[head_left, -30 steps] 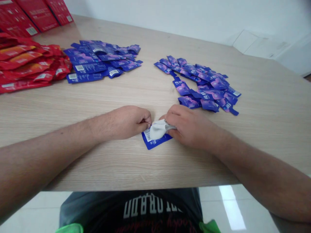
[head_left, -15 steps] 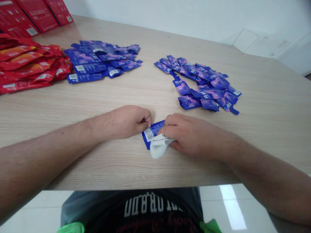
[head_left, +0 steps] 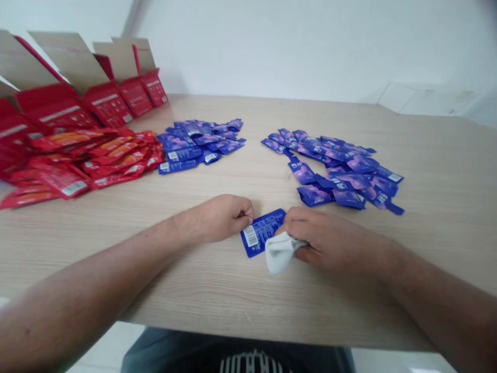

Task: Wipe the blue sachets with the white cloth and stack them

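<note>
A blue sachet [head_left: 261, 232] lies on the wooden table with its barcode side up. My left hand [head_left: 219, 219] is curled at the sachet's upper left edge, and its fingertips seem to pinch that edge. My right hand [head_left: 330, 242] grips a crumpled white cloth [head_left: 280, 252]. The cloth rests against the sachet's lower right corner, and the hand's fingers cover the sachet's right end.
Two piles of blue-purple sachets [head_left: 200, 145] [head_left: 334, 173] lie beyond my hands. Further left are a heap of red sachets [head_left: 89, 166] and several open red cartons [head_left: 108, 103]. The table's near edge [head_left: 272, 334] runs just above my dark shirt [head_left: 233, 360].
The cloth has moved from the sachet's middle to its lower right corner, uncovering the barcode. The view has tilted up, showing more of the red cartons and wall.
</note>
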Tool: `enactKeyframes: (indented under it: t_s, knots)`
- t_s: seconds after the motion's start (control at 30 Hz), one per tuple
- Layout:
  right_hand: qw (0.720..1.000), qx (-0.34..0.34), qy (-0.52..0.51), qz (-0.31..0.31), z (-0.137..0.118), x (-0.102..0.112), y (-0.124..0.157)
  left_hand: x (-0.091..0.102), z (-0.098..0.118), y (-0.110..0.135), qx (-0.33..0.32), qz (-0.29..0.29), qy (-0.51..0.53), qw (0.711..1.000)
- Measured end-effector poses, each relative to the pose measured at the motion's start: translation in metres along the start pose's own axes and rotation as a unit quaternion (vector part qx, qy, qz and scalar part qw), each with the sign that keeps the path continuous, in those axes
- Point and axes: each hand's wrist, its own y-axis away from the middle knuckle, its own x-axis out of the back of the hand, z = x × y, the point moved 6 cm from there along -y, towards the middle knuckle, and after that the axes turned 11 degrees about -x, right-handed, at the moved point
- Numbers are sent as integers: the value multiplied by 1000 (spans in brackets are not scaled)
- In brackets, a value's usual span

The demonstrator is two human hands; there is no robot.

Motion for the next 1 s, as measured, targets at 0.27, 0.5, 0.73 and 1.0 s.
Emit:
enactKeyframes:
  t_s: [0.27,0.5,0.73,1.0]
  knots:
    - [1000,2,-24,5,17,-1,-7,108,-39,29,131,173,-264,940]
    - [999,-13,-33,6,22,-5,-9,182,-121,41,265,252,-415,833]
    - [999,-20,-41,5,22,-5,-10,157,-172,27,255,200,-416,850]
    - [999,2,-34,15,18,-1,-9,128,-181,27,215,123,-402,881]
